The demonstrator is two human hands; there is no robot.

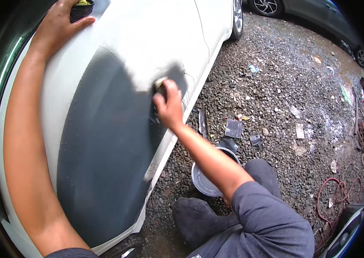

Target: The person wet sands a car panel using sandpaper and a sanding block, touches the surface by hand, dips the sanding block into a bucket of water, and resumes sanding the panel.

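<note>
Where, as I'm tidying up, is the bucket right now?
In the head view, the bucket is right of and below centre, on the gravel beside the car and near the knees, partly hidden by the right forearm.

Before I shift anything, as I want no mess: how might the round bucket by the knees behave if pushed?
The bucket may tip, since it stands on uneven gravel. Its round shape suggests it could roll if toppled. Weight is uncertain: the right forearm partly covers it.
</note>
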